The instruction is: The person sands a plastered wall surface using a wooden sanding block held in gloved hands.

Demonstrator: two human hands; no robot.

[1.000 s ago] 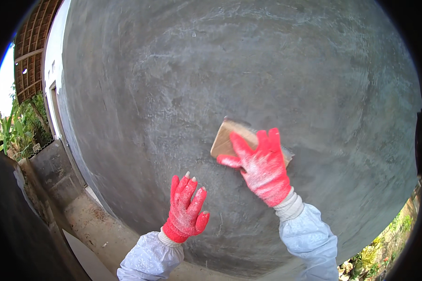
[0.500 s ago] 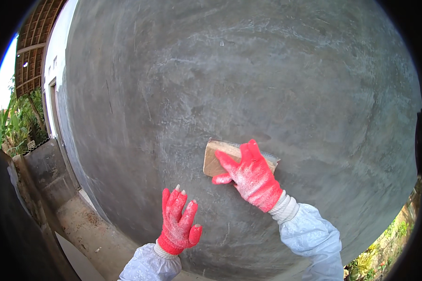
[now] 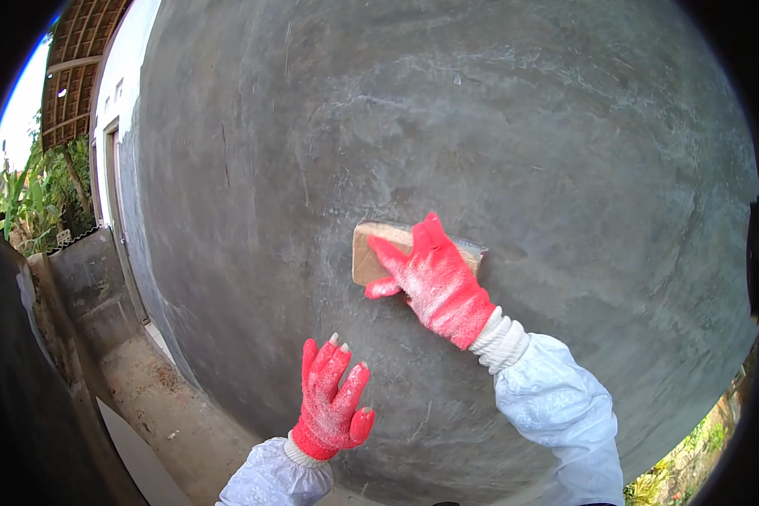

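a pale wooden block (image 3: 363, 263) sits against a grey plastered wall (image 3: 565, 202), a thin grey layer showing along its upper right edge. the person's right hand (image 3: 440, 291), in a red glove dusted with white, lies over the right part of the block; its grip is closed around that block, thumb and index finger spread across the near face. a white ribbed cuff (image 3: 499, 340) and a white sleeve (image 3: 561, 409) run off below and to the right of the block.

below and slightly left of the block is the left hand (image 3: 327, 411), in a matching glove with pale fingertips (image 3: 344, 347). its grip is wide, fingers apart and pointing upward; whether it touches the wall, one cannot tell.

far left of the block stand a doorway (image 3: 115, 181), a roof underside (image 3: 72, 84) and green plants (image 3: 25, 202). a concrete floor (image 3: 160, 405) lies low and left of it; more greenery (image 3: 691, 451) shows far below and right of the block.
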